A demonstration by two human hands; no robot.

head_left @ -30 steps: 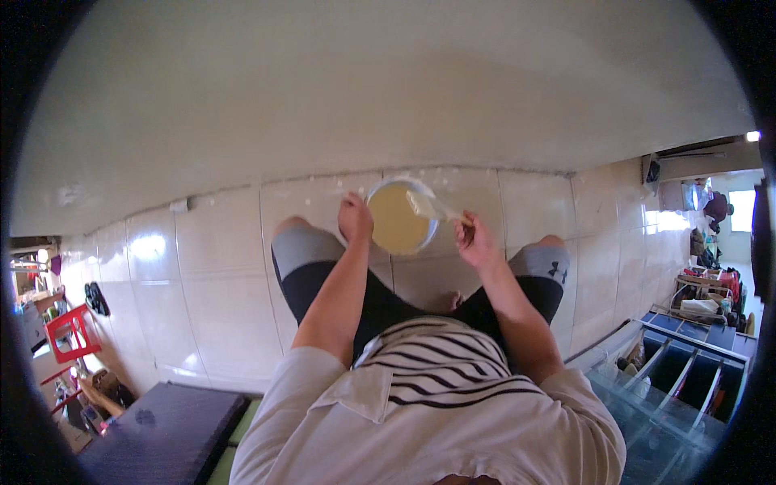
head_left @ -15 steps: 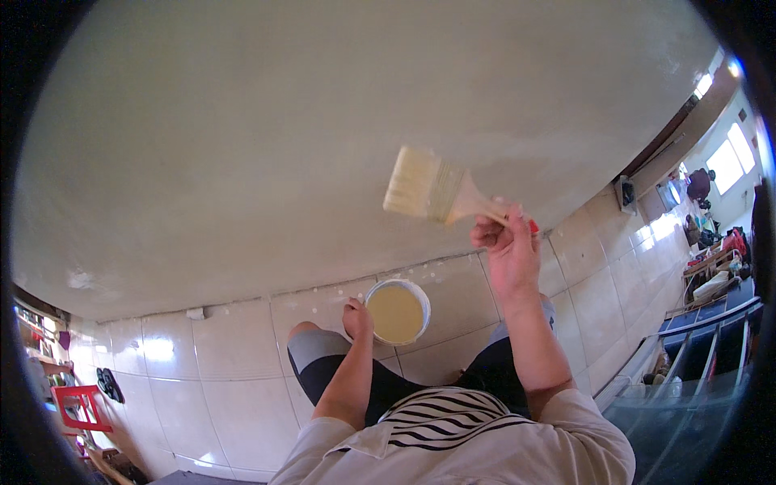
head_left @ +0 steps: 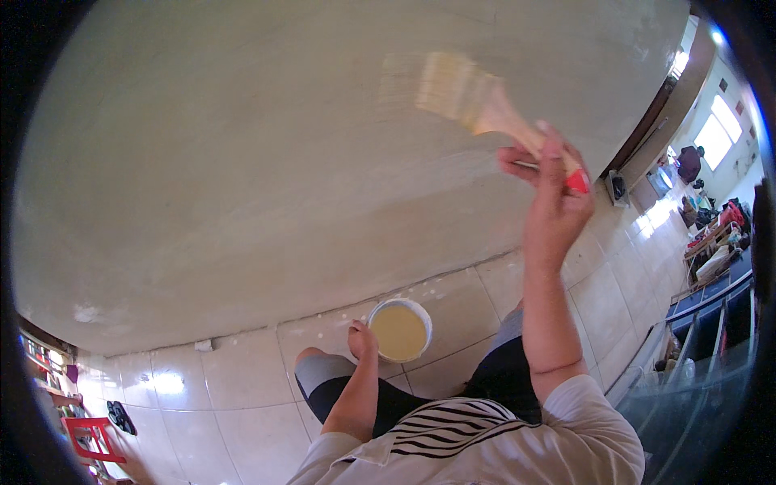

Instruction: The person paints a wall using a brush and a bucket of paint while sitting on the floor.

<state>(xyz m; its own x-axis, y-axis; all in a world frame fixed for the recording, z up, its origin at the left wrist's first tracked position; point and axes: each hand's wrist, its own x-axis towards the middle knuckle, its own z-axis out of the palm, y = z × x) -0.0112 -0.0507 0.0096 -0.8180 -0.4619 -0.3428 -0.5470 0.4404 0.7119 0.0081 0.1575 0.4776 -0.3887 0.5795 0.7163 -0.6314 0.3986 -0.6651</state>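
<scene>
My right hand (head_left: 558, 194) is raised in front of a grey-beige wall (head_left: 242, 170), closed around the wooden handle of a wide paintbrush (head_left: 495, 111). Its handle ends in red, and the pale bristles point left, smeared by motion. Whether they touch the wall, I cannot tell. Lower down, between my knees, a white bucket (head_left: 429, 322) contains a yellowish liquid. My left hand (head_left: 363, 340) is closed at the bucket's left rim; the exact grip is partly hidden.
Glossy floor tiles (head_left: 242, 384) meet the wall's foot, with pale spots near the joint. A red stool (head_left: 94, 439) and dark shoes (head_left: 121, 417) are at the left. At the right are a glass-topped counter (head_left: 679, 412) and a cluttered shelf (head_left: 715, 250).
My right hand has moved up and to the right with the paintbrush, its bristles now higher along the wall. My left hand stays at the bucket; the view has shifted slightly.
</scene>
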